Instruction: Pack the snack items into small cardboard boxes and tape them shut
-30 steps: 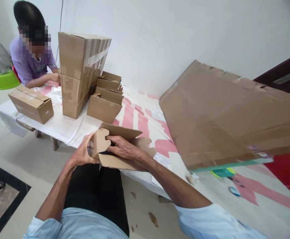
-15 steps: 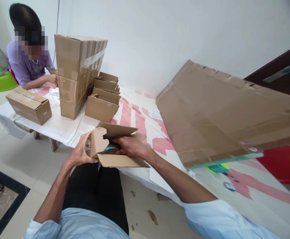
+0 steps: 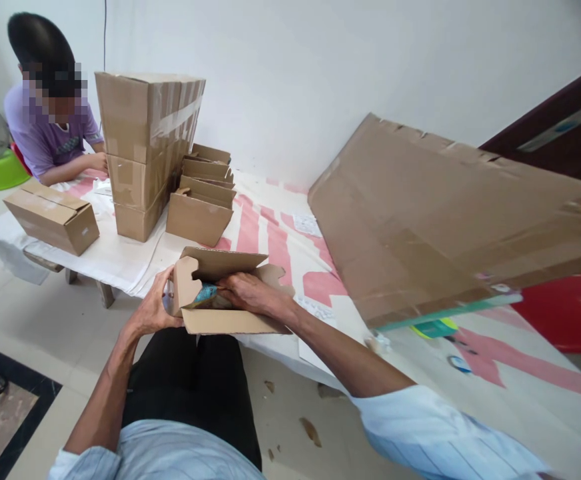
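A small open cardboard box (image 3: 230, 321) rests at the near edge of the low table, over my lap. My left hand (image 3: 153, 310) grips its left end, fingers curled round the side flap. My right hand (image 3: 248, 293) reaches into the box from the right, fingers pressed down on a blue-and-brown item (image 3: 205, 293) inside. The box's lid flap (image 3: 220, 261) stands open behind my hands. Most of the item is hidden by the box walls and my fingers.
A big flat cardboard sheet (image 3: 435, 213) leans on the right. Stacked taped boxes (image 3: 143, 147), folded small boxes (image 3: 201, 200) and one closed box (image 3: 53, 217) lie on the cloth-covered table (image 3: 120, 257). Another person (image 3: 53, 127) sits at the far left. Tape rolls (image 3: 433, 328) lie under the sheet.
The box's front wall has turned towards me and the side flap has opened, showing the blue item inside. My right hand has moved deeper into the box. My left hand keeps its grip.
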The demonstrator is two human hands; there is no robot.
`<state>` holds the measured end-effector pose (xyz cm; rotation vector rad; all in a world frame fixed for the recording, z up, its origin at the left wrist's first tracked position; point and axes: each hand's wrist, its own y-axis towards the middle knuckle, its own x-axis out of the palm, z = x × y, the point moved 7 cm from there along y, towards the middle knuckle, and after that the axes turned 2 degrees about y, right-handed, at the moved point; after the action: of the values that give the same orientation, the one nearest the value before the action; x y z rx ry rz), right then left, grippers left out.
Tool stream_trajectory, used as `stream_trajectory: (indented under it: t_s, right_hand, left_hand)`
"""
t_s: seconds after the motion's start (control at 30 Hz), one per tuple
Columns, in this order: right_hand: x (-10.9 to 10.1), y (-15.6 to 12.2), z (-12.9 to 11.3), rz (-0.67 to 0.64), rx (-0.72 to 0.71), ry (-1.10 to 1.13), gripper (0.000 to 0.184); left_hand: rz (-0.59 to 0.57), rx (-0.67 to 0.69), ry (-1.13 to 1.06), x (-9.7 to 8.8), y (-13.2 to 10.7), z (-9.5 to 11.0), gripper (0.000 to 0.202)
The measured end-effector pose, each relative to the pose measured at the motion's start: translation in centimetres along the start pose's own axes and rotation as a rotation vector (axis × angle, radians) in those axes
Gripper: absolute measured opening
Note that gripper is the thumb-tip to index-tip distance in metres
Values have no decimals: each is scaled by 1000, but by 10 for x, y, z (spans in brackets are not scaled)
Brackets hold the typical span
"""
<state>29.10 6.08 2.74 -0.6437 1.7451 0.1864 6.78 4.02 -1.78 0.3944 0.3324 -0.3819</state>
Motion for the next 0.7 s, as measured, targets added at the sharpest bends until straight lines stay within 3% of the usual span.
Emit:
stream_trajectory:
  t_s: [0.1,0.27,0.37,0.43,0.5,0.57,0.63,0.7]
  right_hand:
    - [-17,-6,-2,41,-23,102,28]
    - [-87,-37,2,264,-30,315,28]
    - [-118,-55,12,276,22,483,31]
    - [-129,-62,18,262,42,577,34]
    - [-134,-65,22,253,26,662,37]
    - [-131,-62,23,218,2,742,42]
    - [-123,-54,22,153,-17,820,47]
    - [-116,-45,19,90,-35,890,50]
  left_hand:
    - [-1,-49,-71,-1,2,-12,129]
    - [-22,-61,-141,4,22,-25,133]
    - [-106,-43,-85,0,36,-25,139]
    - [-144,-65,-28,-13,45,-22,135]
    - [-96,-61,-7,-37,56,-8,118]
    - [-18,21,-53,-59,72,21,102]
    - [-42,125,-124,-65,90,58,100]
    - [-114,164,-185,-58,110,89,93]
